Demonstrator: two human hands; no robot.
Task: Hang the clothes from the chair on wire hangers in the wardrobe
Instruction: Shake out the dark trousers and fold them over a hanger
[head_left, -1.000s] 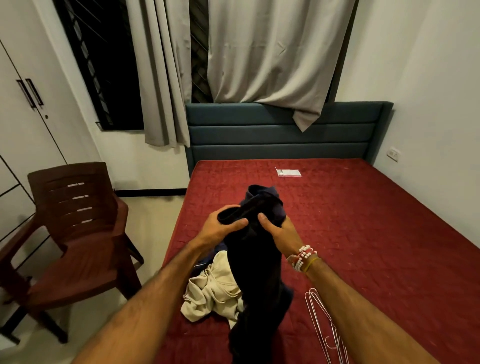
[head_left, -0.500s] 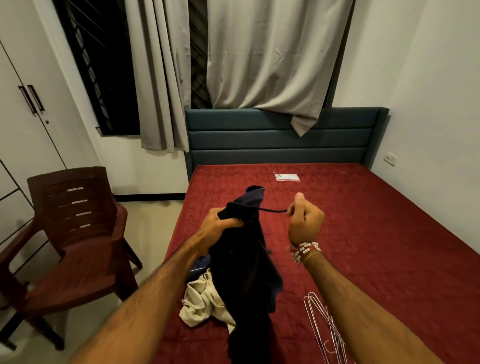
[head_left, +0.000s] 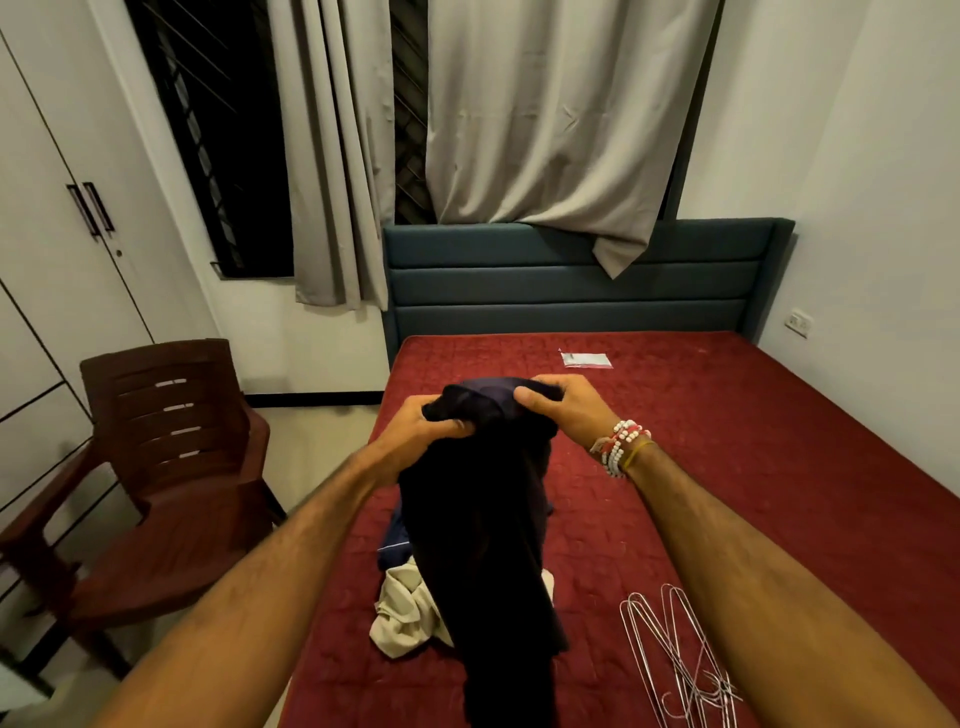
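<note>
- Held the dark garment (head_left: 483, 519) up over the near part of the red bed (head_left: 753, 467), with its length hanging straight down.
- Gripped its bunched top edge with the left hand (head_left: 415, 431), fingers curled into the cloth.
- Pinched the same edge with the right hand (head_left: 563, 410), thumb on top, just beside the left.
- Noted a cream garment (head_left: 405, 613) on the bed beneath, touching a navy garment (head_left: 395, 545).
- Noted wire hangers (head_left: 680, 660) piled on the bed near the right forearm.
- Noted a brown chair (head_left: 166, 467) left of the bed, before the closed white wardrobe (head_left: 52, 234).
</note>
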